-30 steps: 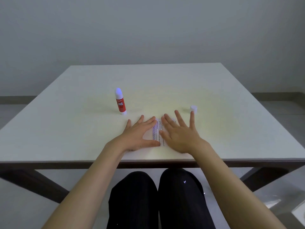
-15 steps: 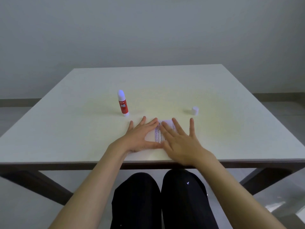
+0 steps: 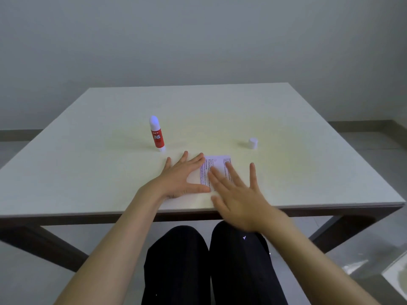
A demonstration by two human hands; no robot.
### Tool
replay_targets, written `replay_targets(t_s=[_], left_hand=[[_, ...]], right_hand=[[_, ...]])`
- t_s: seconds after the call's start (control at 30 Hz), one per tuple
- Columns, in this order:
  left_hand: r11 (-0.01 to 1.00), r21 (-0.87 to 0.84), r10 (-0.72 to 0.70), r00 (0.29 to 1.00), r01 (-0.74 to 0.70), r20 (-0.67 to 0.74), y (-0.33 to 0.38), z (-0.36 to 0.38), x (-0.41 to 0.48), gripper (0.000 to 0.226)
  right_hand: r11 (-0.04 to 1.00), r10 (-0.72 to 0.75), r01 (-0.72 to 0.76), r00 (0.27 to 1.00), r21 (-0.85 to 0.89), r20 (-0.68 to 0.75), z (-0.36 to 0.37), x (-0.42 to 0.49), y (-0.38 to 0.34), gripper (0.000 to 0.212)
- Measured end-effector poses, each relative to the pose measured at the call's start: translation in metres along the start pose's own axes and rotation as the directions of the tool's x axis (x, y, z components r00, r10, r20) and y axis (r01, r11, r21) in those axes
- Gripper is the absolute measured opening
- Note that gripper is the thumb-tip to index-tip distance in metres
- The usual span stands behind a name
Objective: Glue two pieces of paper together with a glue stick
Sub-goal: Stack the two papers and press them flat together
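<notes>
A small white paper with printed text (image 3: 217,166) lies flat near the table's front edge. My left hand (image 3: 178,181) rests flat on its left part, fingers spread, thumb along the lower edge. My right hand (image 3: 239,194) is spread flat over the paper's right part and the table edge, slightly blurred. A red glue stick (image 3: 157,135) stands upright and uncapped, behind and left of my left hand. Its white cap (image 3: 252,143) sits apart to the right of the paper. I cannot tell two sheets apart under the hands.
The white table (image 3: 88,164) has dark legs and ends at a front edge right under my wrists. My knees in black trousers (image 3: 207,260) are below it. A grey wall stands behind.
My right hand has slid back toward me across the paper, uncovering more of the printed far end. The left hand has stayed flat on the paper.
</notes>
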State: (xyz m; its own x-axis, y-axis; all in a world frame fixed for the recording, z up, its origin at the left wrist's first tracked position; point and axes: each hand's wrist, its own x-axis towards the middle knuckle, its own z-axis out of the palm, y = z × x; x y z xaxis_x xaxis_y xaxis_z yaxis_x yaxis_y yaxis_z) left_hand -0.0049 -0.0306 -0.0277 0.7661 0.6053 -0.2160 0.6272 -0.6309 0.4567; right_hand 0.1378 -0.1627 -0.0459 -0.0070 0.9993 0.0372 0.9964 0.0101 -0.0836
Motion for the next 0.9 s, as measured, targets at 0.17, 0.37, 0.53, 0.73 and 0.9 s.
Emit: replay_targets(t_s=[0.17, 0.37, 0.53, 0.73, 0.9], left_hand=[[1.0, 0.013, 0.005, 1.0, -0.005, 0.009, -0.002, 0.0, 0.001, 0.09], [1.0, 0.015, 0.007, 1.0, -0.007, -0.003, -0.003, 0.0, 0.001, 0.089], [1.0, 0.007, 0.019, 1.0, -0.019, -0.011, -0.005, 0.002, 0.001, 0.09], [1.0, 0.017, 0.018, 1.0, -0.018, -0.01, -0.004, 0.001, 0.0, 0.089], [0.999, -0.018, 0.03, 0.999, -0.031, -0.033, -0.005, 0.003, 0.001, 0.09]], right_hand=[[0.999, 0.045, -0.045, 0.998, -0.014, 0.032, 0.001, -0.005, 0.007, 0.063], [0.985, 0.168, -0.166, 0.984, -0.045, 0.064, -0.01, 0.015, 0.017, 0.059], [1.0, -0.014, 0.014, 1.0, -0.006, 0.007, 0.007, -0.018, -0.003, 0.068], [0.981, 0.195, -0.194, 0.969, -0.021, 0.15, -0.015, 0.034, 0.034, 0.057], [1.0, 0.01, -0.01, 0.997, 0.001, 0.076, -0.002, 0.02, 0.001, 0.061]])
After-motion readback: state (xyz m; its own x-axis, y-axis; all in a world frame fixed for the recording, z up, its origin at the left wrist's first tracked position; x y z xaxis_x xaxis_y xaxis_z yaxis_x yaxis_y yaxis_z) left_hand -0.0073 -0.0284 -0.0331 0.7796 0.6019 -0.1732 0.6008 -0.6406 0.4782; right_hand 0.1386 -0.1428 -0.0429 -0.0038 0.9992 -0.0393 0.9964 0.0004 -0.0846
